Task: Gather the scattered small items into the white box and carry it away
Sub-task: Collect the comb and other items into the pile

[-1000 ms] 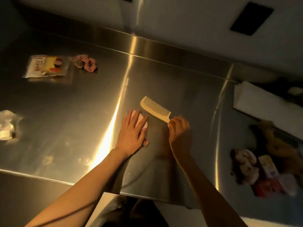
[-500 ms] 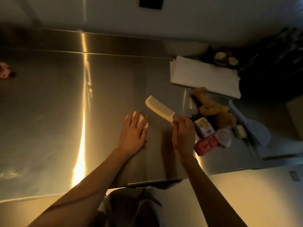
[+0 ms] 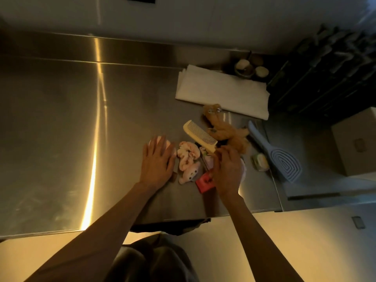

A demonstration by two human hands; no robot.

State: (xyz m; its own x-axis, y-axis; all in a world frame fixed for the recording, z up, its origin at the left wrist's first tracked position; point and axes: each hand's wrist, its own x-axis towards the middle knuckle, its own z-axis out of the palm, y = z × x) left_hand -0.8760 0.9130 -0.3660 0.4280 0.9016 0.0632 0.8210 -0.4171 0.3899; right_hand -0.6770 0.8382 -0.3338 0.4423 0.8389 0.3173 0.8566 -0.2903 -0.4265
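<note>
My right hand (image 3: 227, 169) grips the handle of a cream comb (image 3: 200, 135), teeth pointing up and left, above a cluster of small items. My left hand (image 3: 156, 161) lies flat, fingers together, over a small pale pink object (image 3: 162, 141) on the steel table (image 3: 81, 119). Between the hands lies a pink and white plush toy (image 3: 188, 159). A red packet (image 3: 204, 182) sits under my right wrist. A brown plush toy (image 3: 227, 131) lies behind the comb. A flat white folded thing (image 3: 221, 91), possibly the white box, rests at the back.
A pale blue hairbrush (image 3: 280, 157) and a small round greenish item (image 3: 260, 161) lie to the right. A cardboard box (image 3: 358, 141) stands lower at far right, beside dark racks (image 3: 329, 68). Small bowls (image 3: 244, 66) sit at the back right corner.
The view has swung right and both hands have slid right: the comb and the covered pink object now lie at the item cluster. The pink plush now shows between the hands.
</note>
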